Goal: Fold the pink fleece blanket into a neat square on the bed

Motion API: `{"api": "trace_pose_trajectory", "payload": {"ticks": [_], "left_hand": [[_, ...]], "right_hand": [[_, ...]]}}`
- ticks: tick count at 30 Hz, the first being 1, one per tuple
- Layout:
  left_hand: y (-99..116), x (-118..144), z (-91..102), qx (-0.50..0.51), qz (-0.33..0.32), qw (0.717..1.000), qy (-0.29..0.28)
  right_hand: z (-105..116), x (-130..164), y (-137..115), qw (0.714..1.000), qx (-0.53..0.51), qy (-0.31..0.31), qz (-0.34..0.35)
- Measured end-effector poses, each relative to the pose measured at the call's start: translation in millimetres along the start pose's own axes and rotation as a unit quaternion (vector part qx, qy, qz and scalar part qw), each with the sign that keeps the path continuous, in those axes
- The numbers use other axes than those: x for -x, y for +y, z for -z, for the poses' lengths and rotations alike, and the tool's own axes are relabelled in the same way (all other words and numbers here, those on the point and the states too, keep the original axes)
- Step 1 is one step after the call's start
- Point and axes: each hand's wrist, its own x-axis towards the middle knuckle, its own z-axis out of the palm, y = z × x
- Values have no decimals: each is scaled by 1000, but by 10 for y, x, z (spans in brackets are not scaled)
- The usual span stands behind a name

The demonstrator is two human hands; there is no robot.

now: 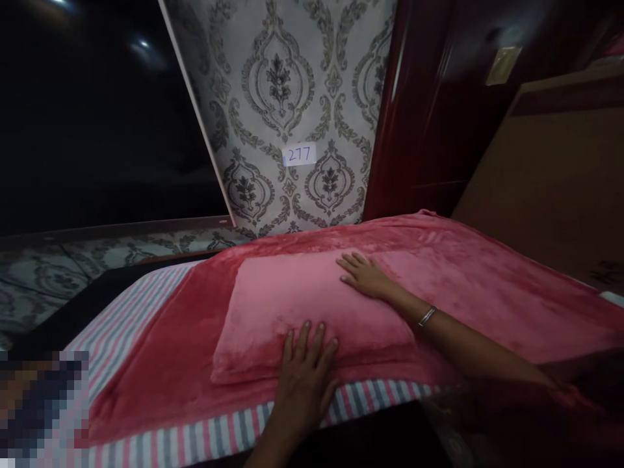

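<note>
A folded pink plush blanket (287,286) lies as a flat, layered stack in the middle of the view. My left hand (307,370) rests against its near edge, fingers spread over the front fold. On the upper right of the stack my right hand (363,274) lies flat, palm down, with a bracelet on the wrist. Neither hand grasps anything. Beneath the stack spreads a larger red plush cloth (166,351), which runs far to the right.
A striped sheet (195,442) shows under the red cloth at the front and left. Behind stand a patterned wall with a paper label (299,154) reading 277, a large dark screen (97,117), a dark red door frame (414,117) and a brown cardboard-like panel (550,175) at right.
</note>
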Motion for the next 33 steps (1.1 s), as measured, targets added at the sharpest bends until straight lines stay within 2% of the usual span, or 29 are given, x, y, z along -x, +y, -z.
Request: {"api": "trace_pose_trajectory", "payload": {"ticks": [3,5,6,8,11,14,16,19,21,23,25,28,30,33], "left_hand": [[4,-19,15,-2,-1,1000,2],[9,-29,17,-1,-1,1000,5],[13,-30,19,3,-1,1000,6],[21,-19,33,22,-6,1000,12],[6,17,137,97,-10,993,59],[-107,-25,376,206,28,973,98],[-266,-160,554,265,67,960,68],[-619,-527,662,287,75,955,-32],[-877,-815,564,253,44,959,-124],[-1108,-1069,363,209,27,953,-220],[-1300,-1248,132,159,22,949,-271],[-1561,-1379,-129,110,29,958,-262],[-1750,-1410,-211,80,84,960,-254],[-2051,-1425,-224,31,195,945,-261]], "right_hand": [[129,28,171,994,2,-4,-109],[228,95,79,993,10,28,-119],[264,151,-33,994,8,52,-95],[282,300,-346,996,-11,85,1],[160,562,-816,982,-51,50,175],[-54,755,-1033,956,-83,13,282],[-170,809,-1046,948,-97,10,304],[-244,819,-1013,945,-108,11,308],[-251,815,-1006,946,-110,7,306],[-254,816,-1012,947,-112,2,300],[-266,820,-1018,949,-115,-2,293],[-288,823,-1010,951,-120,-5,286],[-293,822,-996,949,-124,-6,290],[-292,820,-975,947,-129,-4,294]]}}
